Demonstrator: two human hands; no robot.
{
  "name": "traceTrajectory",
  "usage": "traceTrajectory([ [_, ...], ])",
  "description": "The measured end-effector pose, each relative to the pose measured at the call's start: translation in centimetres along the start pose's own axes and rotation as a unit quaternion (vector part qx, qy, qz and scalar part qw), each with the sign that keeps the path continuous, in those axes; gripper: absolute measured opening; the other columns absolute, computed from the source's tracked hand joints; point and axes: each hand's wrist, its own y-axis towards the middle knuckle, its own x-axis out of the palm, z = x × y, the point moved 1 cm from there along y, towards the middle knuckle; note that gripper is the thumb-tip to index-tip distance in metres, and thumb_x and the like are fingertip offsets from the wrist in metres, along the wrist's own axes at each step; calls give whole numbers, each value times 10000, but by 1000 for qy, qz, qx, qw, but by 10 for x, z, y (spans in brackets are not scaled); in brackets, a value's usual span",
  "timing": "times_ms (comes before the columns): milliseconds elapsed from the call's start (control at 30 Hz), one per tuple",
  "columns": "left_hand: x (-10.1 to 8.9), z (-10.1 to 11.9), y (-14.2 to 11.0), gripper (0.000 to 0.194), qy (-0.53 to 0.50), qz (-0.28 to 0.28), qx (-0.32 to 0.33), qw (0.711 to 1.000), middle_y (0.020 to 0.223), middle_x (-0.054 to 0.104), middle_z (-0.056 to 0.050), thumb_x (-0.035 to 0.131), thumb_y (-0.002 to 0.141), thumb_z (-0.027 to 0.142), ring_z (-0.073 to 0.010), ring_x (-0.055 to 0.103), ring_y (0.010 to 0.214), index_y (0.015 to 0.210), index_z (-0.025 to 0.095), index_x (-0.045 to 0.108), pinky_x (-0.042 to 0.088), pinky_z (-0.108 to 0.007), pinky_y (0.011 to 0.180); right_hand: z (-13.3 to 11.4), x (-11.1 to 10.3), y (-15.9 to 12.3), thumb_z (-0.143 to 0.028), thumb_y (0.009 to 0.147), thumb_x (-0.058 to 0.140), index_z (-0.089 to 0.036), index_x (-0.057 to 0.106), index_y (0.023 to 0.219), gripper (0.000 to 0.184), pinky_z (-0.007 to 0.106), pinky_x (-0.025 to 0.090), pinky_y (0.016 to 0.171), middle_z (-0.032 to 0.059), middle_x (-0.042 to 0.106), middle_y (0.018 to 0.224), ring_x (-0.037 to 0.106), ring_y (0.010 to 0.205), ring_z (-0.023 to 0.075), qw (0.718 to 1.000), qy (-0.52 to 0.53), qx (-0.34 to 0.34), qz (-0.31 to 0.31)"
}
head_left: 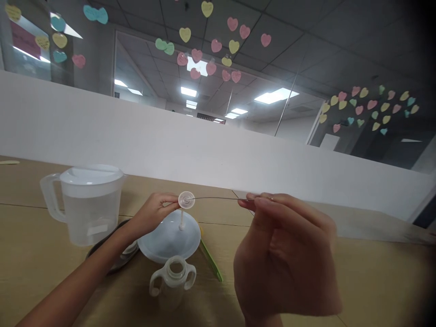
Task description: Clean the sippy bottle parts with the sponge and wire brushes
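Observation:
My left hand (159,210) pinches the edge of a small translucent round bottle part (186,200), held upright above a pale bowl (153,240). Below the part a short whitish tube (181,220) runs down in front of the bowl; whether they are joined I cannot tell. My right hand (289,254), close to the camera, is closed with its fingertips on a thin wire (218,198). The wire stretches left and its far end meets the middle of the round part. A clear two-handled baby bottle (173,281) stands upright without a lid, in front of the bowl.
A translucent lidded pitcher (93,211) stands at the left. Beside the bowl lie a dark round tray (112,263), partly behind my left forearm, and a green-handled tool (211,260). A low white wall (204,154) with glass above borders the wooden table (374,272).

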Motion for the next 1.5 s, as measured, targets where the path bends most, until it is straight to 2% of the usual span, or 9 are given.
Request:
traceTrajectory([
  [467,-2,6,-1,281,-6,2,-3,1000,931,734,-16,513,866,346,-191,642,834,932,204,746,470,-240,721,1,1,1,81,751,582,-172,646,827,272,297,574,602,13,600,852,631,698,121,1000,-5,-1,17],
  [633,-2,4,-1,276,-3,-2,2,1000,930,731,-18,511,873,343,-180,639,825,937,211,744,467,-238,714,-1,2,0,66,760,569,-172,641,811,254,276,573,617,9,608,820,636,711,119,1000,-11,-14,-7],
  [800,-2,0,0,256,3,20,28,999,1021,699,-38,526,869,344,-177,624,907,941,223,740,464,-251,795,-3,6,-2,60,763,560,-189,637,808,265,252,559,617,-7,639,791,638,699,110,999,-13,-4,-39],
  [1067,-4,8,0,266,-10,30,37,999,1038,665,-50,528,867,374,-179,597,936,934,221,735,463,-276,830,3,13,-10,28,787,559,-222,652,850,274,230,548,610,-23,664,801,647,705,103,995,3,7,-96],
  [1267,-5,11,0,239,-20,33,29,999,984,663,-40,542,863,346,-169,589,909,915,221,739,448,-261,822,7,22,-14,18,784,553,-211,650,817,251,220,558,575,-32,652,781,641,685,94,989,71,43,-123],
  [1500,-6,14,-1,243,-37,35,17,999,1028,653,-49,547,863,361,-175,591,905,928,220,735,453,-272,796,15,35,-29,-18,814,520,-185,642,795,208,220,536,575,-10,653,767,625,687,98,978,76,82,-175],
])
